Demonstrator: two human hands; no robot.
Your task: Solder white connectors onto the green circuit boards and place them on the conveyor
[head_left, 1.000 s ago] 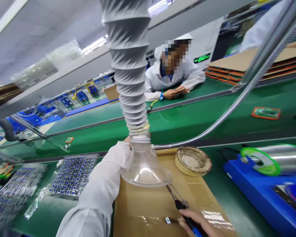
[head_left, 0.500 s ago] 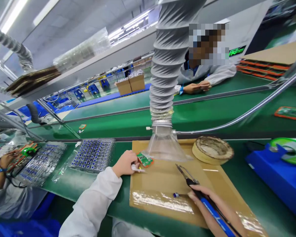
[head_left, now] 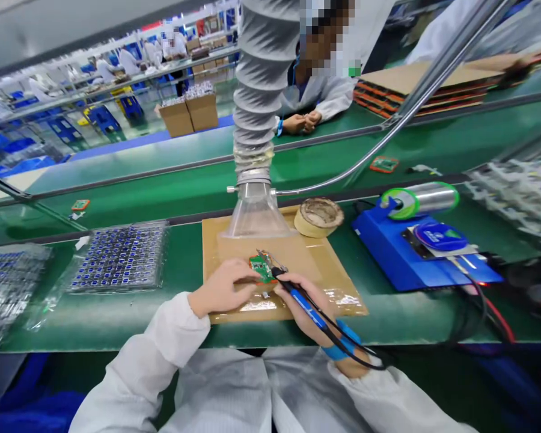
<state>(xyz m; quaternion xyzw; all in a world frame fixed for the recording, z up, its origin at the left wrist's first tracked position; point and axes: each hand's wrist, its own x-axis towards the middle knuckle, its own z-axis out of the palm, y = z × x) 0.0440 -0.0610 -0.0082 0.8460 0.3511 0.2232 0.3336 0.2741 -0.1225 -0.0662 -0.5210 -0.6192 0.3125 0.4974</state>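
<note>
A small green circuit board (head_left: 262, 266) lies on a brown cardboard mat (head_left: 324, 270). My left hand (head_left: 223, 288) rests on the mat with its fingers pressed on the board's near edge. My right hand (head_left: 300, 294) grips a blue-handled soldering iron (head_left: 297, 293), its metal tip touching the board. A clear funnel hood (head_left: 256, 213) on a grey ribbed hose (head_left: 259, 78) hangs just behind the board.
A round sponge tin (head_left: 318, 215) sits at the mat's back right. A blue soldering station (head_left: 415, 255) with a solder reel (head_left: 421, 198) stands to the right. Trays of blue parts (head_left: 117, 257) lie to the left. Another person's hands (head_left: 300, 122) rest across the green conveyor (head_left: 162, 192).
My left hand brought the green board from under the hood to the mat's middle. My right hand moved the iron left onto the board. The view dropped and pulled back.
</note>
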